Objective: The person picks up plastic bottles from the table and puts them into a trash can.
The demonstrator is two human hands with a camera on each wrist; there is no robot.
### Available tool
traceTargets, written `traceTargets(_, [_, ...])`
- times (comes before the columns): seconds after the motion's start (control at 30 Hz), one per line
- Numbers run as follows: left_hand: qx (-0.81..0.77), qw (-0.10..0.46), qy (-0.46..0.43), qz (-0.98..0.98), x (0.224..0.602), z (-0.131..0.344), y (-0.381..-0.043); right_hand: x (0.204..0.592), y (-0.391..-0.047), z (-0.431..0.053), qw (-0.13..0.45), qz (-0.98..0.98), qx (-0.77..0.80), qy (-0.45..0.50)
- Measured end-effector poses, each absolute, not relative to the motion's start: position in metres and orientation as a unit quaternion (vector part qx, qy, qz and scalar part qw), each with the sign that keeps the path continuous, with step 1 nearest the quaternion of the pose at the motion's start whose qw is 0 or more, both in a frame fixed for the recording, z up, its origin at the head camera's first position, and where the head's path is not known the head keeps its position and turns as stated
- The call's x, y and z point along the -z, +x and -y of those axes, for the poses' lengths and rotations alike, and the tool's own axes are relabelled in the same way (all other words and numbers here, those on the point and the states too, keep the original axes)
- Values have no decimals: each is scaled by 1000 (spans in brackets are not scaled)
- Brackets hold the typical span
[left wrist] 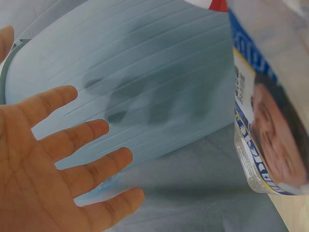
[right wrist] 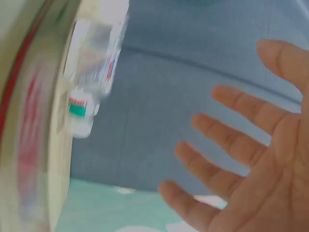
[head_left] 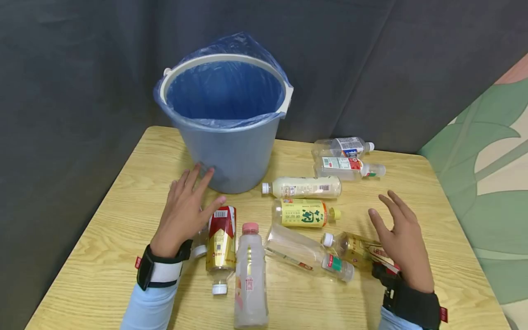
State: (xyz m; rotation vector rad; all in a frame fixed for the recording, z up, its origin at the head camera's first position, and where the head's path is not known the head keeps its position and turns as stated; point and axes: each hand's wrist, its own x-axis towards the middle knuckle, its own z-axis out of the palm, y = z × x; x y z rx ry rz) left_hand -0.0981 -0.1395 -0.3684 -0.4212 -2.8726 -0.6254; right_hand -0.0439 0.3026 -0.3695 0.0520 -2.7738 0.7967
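My left hand (head_left: 181, 215), fingers spread, hovers in front of the bucket (head_left: 228, 151) and holds nothing. Partly hidden beneath it lies a clear bottle (head_left: 200, 243) with a white cap; the left wrist view shows its label (left wrist: 270, 125) close beside the hand. A red and gold bottle (head_left: 222, 238) lies just right of that hand, then a pink-capped bottle (head_left: 250, 279). On the right, my right hand (head_left: 402, 238) is also empty with fingers extended. It overlaps a gold bottle (head_left: 356, 247) with a white cap, whose far end it hides.
The blue bucket has a plastic liner (head_left: 243, 43) and a white rim. Between the hands lie a large clear bottle (head_left: 297, 247), a yellow-labelled bottle (head_left: 303, 213) and a cream bottle (head_left: 307, 187). Two clear bottles lie behind, one with a red label (head_left: 354, 163). A dark curtain (head_left: 350, 68) hangs behind.
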Motion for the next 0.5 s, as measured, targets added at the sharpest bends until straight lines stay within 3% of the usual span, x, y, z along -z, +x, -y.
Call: traceTargets(0.5, [206,95,-151,962,375,137,-101,409,21,-373,66,968,-238,35])
